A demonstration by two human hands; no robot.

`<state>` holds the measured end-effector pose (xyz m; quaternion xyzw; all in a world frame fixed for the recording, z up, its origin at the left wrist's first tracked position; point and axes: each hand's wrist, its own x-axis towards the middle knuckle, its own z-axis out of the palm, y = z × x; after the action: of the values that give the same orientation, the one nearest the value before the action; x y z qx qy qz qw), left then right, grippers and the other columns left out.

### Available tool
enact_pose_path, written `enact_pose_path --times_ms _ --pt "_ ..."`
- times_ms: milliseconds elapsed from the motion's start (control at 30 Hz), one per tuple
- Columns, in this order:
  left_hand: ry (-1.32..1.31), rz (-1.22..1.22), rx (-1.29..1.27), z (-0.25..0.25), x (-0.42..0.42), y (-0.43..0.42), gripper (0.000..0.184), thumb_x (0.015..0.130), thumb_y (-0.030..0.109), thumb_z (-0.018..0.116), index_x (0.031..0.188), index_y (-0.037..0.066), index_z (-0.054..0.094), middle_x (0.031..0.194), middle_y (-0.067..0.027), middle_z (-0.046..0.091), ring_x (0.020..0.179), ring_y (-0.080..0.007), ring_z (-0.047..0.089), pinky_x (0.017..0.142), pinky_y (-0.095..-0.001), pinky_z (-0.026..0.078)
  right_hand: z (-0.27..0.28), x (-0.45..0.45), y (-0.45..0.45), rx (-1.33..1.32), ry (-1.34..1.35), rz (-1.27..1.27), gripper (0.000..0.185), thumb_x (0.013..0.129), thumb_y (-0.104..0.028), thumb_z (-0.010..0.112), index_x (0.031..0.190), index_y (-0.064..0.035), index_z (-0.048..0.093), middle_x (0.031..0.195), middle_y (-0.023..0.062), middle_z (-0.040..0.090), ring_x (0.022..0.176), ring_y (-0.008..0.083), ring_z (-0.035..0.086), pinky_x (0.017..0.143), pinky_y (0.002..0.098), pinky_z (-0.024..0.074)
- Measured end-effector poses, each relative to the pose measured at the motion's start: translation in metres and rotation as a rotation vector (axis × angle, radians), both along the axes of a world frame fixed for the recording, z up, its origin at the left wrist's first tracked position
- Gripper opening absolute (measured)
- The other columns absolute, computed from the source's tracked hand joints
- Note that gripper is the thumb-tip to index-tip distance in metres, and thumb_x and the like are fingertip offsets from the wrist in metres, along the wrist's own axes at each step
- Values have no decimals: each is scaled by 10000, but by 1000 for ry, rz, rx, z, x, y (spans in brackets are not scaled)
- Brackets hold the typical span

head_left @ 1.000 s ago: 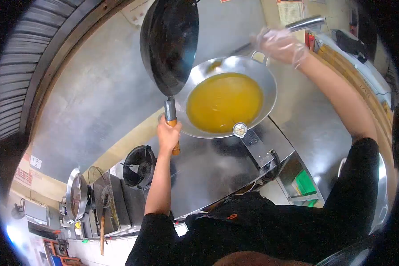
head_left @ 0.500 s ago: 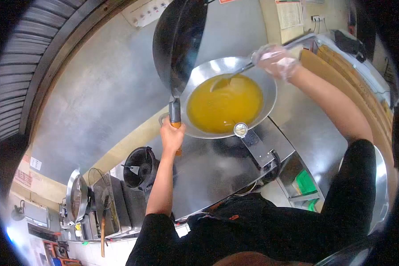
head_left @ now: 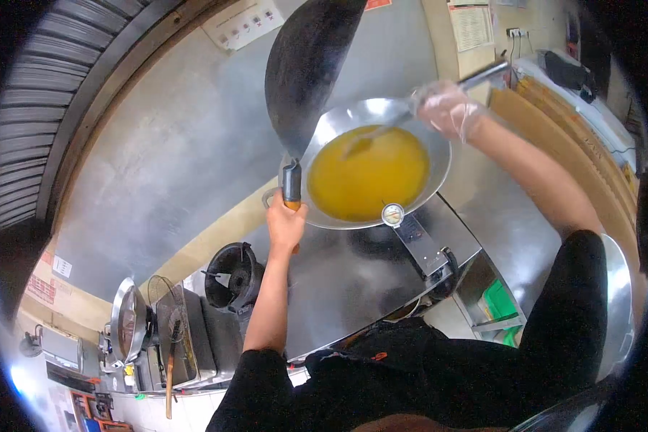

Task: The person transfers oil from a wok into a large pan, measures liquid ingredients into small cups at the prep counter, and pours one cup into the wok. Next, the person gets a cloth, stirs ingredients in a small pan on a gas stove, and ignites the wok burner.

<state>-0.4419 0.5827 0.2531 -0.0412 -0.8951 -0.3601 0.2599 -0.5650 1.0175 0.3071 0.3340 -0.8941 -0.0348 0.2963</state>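
Note:
My left hand (head_left: 286, 229) is wrapped round the wooden handle of a black wok (head_left: 309, 72). That wok is tipped up on its side, its lower end at the left rim of a large silver wok (head_left: 439, 164). Yellow liquid that looks like oil (head_left: 371, 180) fills much of the silver wok. In a clear plastic glove, my right hand (head_left: 445, 109) grips a metal ladle (head_left: 394, 124) above the right rim. The ladle's bowl is blurred and dips at the far side of the liquid. A dial thermometer (head_left: 392, 214) sits at the near rim.
A black burner ring (head_left: 232, 277) stands left on the steel counter (head_left: 338, 288). Farther left are a second silver wok (head_left: 128, 320), a wire strainer (head_left: 160, 289) and a wooden-handled tool (head_left: 170, 367). Brown cardboard (head_left: 554, 144) stands right of my arm.
My left hand and the black wok have shifted slightly to the right. My right hand has turned the ladle, so its handle end now shows up to the right; the bowl remains in the liquid.

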Motion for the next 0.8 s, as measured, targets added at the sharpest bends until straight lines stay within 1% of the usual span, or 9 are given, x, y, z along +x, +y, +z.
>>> enact_pose_path --times_ms 100,200,267,333,467,533,600,733,800 --pt "-17 -49 68 -5 -1 -8 230 736 111 667 886 0 532 705 -170 600 693 -297 633 672 -424 484 -35 14 47 -122 35 -80 146 850 -163 528 944 -97 619 929 79 641 878 238 626 767 379 507" --pt "-60 -113 234 -12 10 -8 210 767 92 659 896 2 519 683 -123 589 612 -234 615 579 -385 476 1 103 36 -92 242 -340 198 833 -138 512 978 -92 639 987 119 658 921 275 629 824 397 501" --pt "-139 -157 392 -3 22 -1 205 779 77 653 912 7 513 670 -96 575 561 -197 587 524 -351 457 -48 86 95 308 575 -520 241 883 -194 519 1056 -84 647 954 112 663 922 269 631 826 378 503" --pt "-217 -199 555 1 33 -2 202 791 61 648 927 12 506 656 -70 561 511 -160 560 468 -317 437 -12 133 52 -361 113 -654 311 927 -320 546 1075 -69 658 821 68 646 779 209 637 711 345 516" --pt "-299 -290 971 6 47 -25 242 803 29 653 980 34 488 609 -3 477 433 -97 455 403 -262 398 -47 149 56 -585 -322 -596 428 926 -450 572 1091 -65 660 713 20 573 601 122 545 542 298 460" --pt "-409 -322 1213 14 61 -54 231 830 50 652 1000 59 496 610 38 433 441 -60 415 415 -227 384 -62 173 28 -1285 -790 -325 412 910 -468 594 1059 -92 673 629 -6 489 499 72 425 433 264 355" --pt "-487 -364 1440 20 74 -97 187 848 75 642 977 89 507 625 58 432 465 -31 408 425 -204 375 -51 208 -31 -1402 -851 -402 391 907 -452 599 1071 -104 666 605 -45 452 469 47 380 393 228 292" --pt "-548 -423 1768 -2 111 -169 152 868 63 620 882 133 486 628 80 419 477 0 392 431 -171 368 -94 239 -93 -1257 -924 -239 312 898 -318 646 1128 -106 644 608 -116 449 425 19 357 344 214 243" --pt "-482 -329 1775 -25 135 -203 188 868 47 614 814 148 466 628 78 422 486 1 402 434 -168 381 -76 275 -156 -1307 -1031 -243 275 884 -201 662 1136 -93 644 671 -95 510 515 19 427 421 212 338"
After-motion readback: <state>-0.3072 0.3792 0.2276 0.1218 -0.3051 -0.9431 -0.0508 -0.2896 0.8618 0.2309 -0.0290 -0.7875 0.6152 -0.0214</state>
